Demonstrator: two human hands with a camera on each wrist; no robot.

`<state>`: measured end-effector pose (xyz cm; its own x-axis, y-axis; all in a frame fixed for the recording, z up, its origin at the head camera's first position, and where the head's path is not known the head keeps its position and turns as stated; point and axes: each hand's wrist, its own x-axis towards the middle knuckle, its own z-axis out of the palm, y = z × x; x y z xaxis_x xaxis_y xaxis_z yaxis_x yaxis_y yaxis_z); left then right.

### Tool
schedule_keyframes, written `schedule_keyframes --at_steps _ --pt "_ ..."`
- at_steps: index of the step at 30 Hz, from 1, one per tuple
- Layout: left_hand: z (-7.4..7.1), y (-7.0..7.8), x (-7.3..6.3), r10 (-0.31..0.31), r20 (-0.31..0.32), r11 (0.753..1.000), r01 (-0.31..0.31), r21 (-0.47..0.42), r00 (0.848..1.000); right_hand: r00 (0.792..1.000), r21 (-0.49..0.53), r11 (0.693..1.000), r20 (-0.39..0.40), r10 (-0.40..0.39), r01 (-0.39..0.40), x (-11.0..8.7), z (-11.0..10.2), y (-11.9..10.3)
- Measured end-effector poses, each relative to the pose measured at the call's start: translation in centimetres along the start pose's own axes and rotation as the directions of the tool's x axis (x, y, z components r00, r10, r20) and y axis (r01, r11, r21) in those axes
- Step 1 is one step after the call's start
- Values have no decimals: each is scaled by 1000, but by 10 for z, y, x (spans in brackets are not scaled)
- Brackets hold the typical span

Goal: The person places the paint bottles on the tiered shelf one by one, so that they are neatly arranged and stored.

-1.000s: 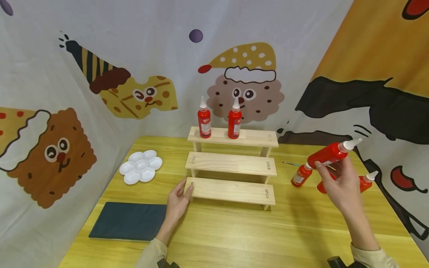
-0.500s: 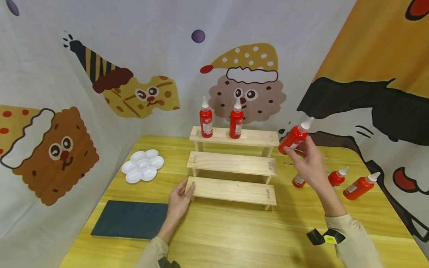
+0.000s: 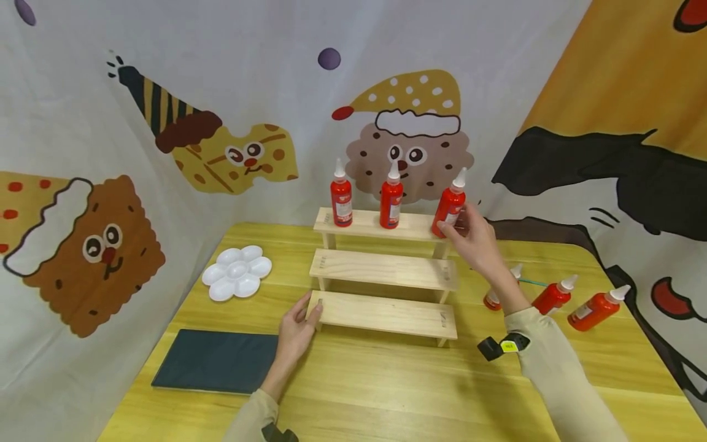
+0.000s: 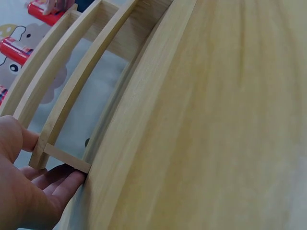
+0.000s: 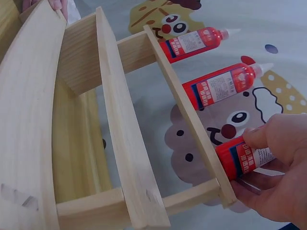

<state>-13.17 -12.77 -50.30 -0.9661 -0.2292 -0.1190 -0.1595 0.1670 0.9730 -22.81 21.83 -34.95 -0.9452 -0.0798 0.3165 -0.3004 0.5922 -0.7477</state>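
Observation:
A three-tier wooden stand [image 3: 381,270] is in the middle of the table. My left hand [image 3: 295,334] holds the left end of its lowest shelf, thumb above and fingers by the leg [image 4: 67,158]. At the right end of the top shelf, my right hand [image 3: 476,238] grips a red paint bottle [image 3: 450,205] with a white pointed nozzle. This bottle leans slightly right in the head view. Its base meets the top shelf [image 5: 184,103] in the right wrist view. Two like bottles stand upright on that shelf, one at the left end [image 3: 342,205] and one mid-shelf [image 3: 391,207].
Right of the stand, one red bottle [image 3: 491,299] is partly behind my right forearm; two others [image 3: 554,297] [image 3: 591,311] lie tilted. A thin blue-green stick [image 3: 533,282] is among them. At left are a white flower-shaped palette [image 3: 236,273] and a dark flat mat [image 3: 218,361].
My right hand has carried the red paint bottle leftward from the right side of the table to the top shelf, turning it more upright. My left hand has stayed on the lowest shelf.

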Motion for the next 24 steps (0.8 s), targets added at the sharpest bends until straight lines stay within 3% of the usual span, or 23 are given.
schedule_keyframes --at_steps 9,24 --pt "0 -1 0 7 -1 1000 -7 7 1000 1000 21 1000 20 6 -7 13 11 -2" --pt "1 0 0 5 4 1000 -5 -2 1000 998 -19 998 34 53 -52 17 12 -7"
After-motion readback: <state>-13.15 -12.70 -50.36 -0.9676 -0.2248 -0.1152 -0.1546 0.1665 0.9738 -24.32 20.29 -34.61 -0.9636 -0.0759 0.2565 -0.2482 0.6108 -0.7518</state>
